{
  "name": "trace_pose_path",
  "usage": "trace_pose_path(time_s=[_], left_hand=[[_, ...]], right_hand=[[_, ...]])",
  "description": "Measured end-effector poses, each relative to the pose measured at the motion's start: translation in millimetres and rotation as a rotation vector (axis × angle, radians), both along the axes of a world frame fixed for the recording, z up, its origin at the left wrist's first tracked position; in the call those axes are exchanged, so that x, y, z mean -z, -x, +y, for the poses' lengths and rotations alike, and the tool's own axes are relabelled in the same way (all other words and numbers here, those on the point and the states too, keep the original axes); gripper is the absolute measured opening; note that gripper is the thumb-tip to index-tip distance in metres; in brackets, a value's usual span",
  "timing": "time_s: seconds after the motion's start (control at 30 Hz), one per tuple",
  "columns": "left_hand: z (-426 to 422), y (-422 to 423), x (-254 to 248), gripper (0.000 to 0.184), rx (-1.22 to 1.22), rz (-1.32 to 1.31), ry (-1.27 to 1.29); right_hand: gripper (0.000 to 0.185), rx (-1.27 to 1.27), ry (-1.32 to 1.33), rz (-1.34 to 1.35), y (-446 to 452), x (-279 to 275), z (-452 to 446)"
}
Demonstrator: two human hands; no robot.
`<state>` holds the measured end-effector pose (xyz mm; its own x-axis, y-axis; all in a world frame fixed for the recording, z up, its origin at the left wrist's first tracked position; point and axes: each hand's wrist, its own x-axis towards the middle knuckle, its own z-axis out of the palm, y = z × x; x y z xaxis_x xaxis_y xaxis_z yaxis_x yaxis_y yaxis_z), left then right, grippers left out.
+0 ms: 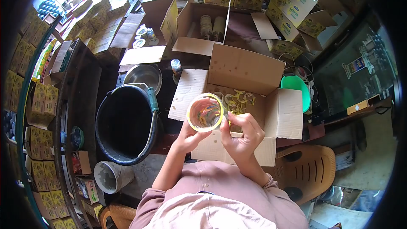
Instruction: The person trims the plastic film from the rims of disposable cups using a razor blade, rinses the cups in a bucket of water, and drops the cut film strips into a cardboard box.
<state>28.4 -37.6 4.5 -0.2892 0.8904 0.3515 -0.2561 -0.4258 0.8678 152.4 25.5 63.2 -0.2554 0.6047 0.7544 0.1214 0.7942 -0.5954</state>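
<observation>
Head view: the large open brown cardboard box (246, 68) sits at centre, its flaps folded outward, which leaves its mouth unobstructed right behind the hands. The deep black round bucket (125, 121) stands left of centre, within the left arm's reach; the shiny round metal bowl (146, 74) is just behind it. Right of the box is a bright green plastic basin (295, 93). The left hand (189, 138) is closed around the left and lower side of a round, yellow-rimmed, cup-like container (200, 109), seemingly to steady it. The right hand (243, 136) has thumb and forefinger nearly together at its right edge; whether they pinch the rim or something thin on it, I cannot tell. The container is raised over the box's near side, mouth tilted toward the wearer, likely for a clear look. Yellow-and-clear scraps (243, 98) lie inside the box.
</observation>
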Motion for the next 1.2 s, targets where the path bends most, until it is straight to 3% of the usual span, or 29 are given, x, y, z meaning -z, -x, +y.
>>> trace_pose_path(time_s=[0.07, 0.37, 0.47, 0.87, 1.2], left_hand=[[2, -8, 0, 0.066, -0.062, -0.049, -0.030], [0, -3, -7, 0.068, -0.206, 0.431, -0.069], [-4, 1, -8, 0.068, -0.142, 0.362, -0.025], [-10, 5, -17, 0.063, -0.121, 0.544, 0.066], [-8, 7, -13, 0.064, -0.111, 0.379, 0.053]], right_hand=[[0.019, 0.003, -0.022, -0.029, 0, 3, -1], [0.017, 0.003, -0.029, -0.024, -2, 3, 4], [0.018, -0.105, 0.060, 0.014, -5, 5, 8], [0.018, -0.045, 0.001, -0.017, -5, 1, 5], [0.018, -0.082, 0.031, 0.016, -7, 5, 3]])
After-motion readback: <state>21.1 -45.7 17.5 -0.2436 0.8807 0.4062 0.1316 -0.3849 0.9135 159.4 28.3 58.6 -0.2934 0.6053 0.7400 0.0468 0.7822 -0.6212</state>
